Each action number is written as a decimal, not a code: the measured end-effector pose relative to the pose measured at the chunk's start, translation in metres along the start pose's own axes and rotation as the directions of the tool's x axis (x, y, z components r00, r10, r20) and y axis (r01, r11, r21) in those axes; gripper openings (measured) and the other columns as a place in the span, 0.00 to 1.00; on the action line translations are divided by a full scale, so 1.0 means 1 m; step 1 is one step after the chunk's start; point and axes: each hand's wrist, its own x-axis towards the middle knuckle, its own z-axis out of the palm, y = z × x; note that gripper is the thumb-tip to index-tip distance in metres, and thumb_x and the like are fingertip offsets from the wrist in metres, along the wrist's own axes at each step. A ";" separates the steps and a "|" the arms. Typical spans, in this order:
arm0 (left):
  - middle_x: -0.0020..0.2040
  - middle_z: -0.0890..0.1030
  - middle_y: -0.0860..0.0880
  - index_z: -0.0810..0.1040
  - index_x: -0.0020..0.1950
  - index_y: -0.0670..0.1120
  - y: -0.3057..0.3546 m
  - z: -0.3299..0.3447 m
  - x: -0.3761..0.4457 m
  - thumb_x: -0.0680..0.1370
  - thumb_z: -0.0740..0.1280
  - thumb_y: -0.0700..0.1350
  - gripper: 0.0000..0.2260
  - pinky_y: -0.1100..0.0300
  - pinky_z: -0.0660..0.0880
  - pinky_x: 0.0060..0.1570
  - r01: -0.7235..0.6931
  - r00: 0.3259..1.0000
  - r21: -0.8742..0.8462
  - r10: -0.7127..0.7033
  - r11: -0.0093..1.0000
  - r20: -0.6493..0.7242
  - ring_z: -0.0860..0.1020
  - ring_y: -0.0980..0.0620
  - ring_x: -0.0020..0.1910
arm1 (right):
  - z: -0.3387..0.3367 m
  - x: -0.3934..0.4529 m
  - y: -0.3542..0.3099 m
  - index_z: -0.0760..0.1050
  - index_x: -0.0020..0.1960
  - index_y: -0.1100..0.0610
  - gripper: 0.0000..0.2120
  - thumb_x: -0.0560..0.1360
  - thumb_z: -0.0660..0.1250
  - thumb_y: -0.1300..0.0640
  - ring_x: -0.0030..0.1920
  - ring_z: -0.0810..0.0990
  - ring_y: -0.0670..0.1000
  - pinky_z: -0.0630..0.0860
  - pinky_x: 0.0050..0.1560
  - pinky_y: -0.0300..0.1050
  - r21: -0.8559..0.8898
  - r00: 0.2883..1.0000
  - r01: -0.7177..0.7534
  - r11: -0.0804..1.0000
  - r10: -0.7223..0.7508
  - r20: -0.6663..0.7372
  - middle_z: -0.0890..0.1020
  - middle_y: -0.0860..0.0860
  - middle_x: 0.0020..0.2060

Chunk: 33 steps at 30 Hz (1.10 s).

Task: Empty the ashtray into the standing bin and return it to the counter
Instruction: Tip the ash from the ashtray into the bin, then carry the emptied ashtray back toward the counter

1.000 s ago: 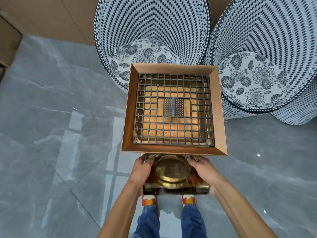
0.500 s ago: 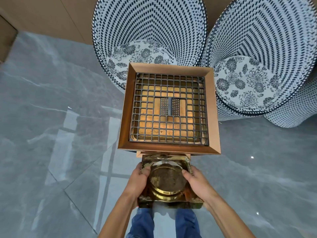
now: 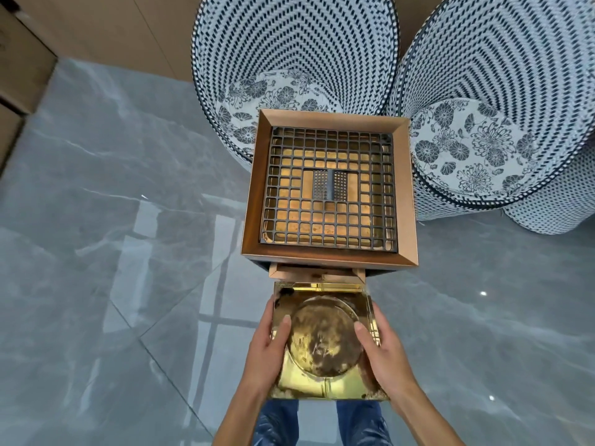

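Ashtray [image 3: 325, 342], a square shiny gold tray with a round stained dish, is gripped on both edges by the left hand [image 3: 269, 349] and right hand [image 3: 384, 355]. It is held just before the copper standing bin [image 3: 407, 201] (square, with a dark metal grid [image 3: 328, 191] on top); its near corners seem dirty.

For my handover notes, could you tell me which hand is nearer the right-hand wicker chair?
Right. The right hand grips the ashtray's right side below that chair; the left hand holds the opposite side.

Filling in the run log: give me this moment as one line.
hands: left and right gripping square gold metal ashtray | position: in front of square copper standing bin with black grid top | tray: dirty
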 end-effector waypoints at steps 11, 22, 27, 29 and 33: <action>0.60 0.72 0.70 0.64 0.77 0.57 0.031 -0.014 -0.085 0.84 0.62 0.44 0.23 0.83 0.71 0.45 -0.135 0.990 -0.055 0.134 0.989 -0.034 0.73 0.84 0.49 | -0.017 -0.087 -0.036 0.60 0.79 0.45 0.29 0.80 0.65 0.46 0.75 0.66 0.46 0.64 0.77 0.53 0.021 0.990 0.136 0.990 -0.135 -0.049 0.67 0.42 0.75; 0.70 0.75 0.61 0.67 0.76 0.58 0.133 -0.023 -0.177 0.83 0.63 0.44 0.22 0.66 0.74 0.63 -0.319 0.948 -0.123 0.316 0.940 -0.047 0.75 0.70 0.61 | -0.057 -0.167 -0.140 0.63 0.78 0.45 0.27 0.81 0.65 0.50 0.72 0.71 0.43 0.65 0.75 0.49 0.091 0.938 0.346 0.934 -0.342 -0.051 0.73 0.39 0.71; 0.75 0.69 0.60 0.64 0.79 0.55 0.190 -0.030 -0.208 0.83 0.64 0.46 0.25 0.61 0.69 0.69 -0.449 0.893 -0.115 0.448 0.886 -0.038 0.72 0.63 0.69 | -0.076 -0.192 -0.197 0.62 0.79 0.45 0.30 0.80 0.65 0.45 0.75 0.67 0.45 0.63 0.78 0.57 0.060 0.881 0.473 0.879 -0.470 -0.057 0.70 0.42 0.76; 0.76 0.67 0.61 0.63 0.80 0.54 0.215 -0.033 -0.222 0.82 0.64 0.46 0.25 0.61 0.64 0.71 -0.514 0.858 -0.089 0.513 0.853 -0.032 0.67 0.61 0.74 | -0.083 -0.205 -0.221 0.62 0.79 0.45 0.29 0.80 0.65 0.47 0.75 0.67 0.44 0.62 0.78 0.56 0.078 0.857 0.515 0.853 -0.511 -0.072 0.69 0.41 0.76; 0.76 0.69 0.57 0.62 0.80 0.53 0.263 -0.041 -0.243 0.83 0.64 0.46 0.26 0.72 0.68 0.60 -0.576 0.817 -0.067 0.576 0.815 -0.023 0.73 0.66 0.65 | -0.097 -0.229 -0.263 0.62 0.79 0.44 0.33 0.77 0.66 0.38 0.76 0.67 0.45 0.62 0.78 0.58 0.084 0.801 0.599 0.796 -0.593 -0.082 0.69 0.42 0.76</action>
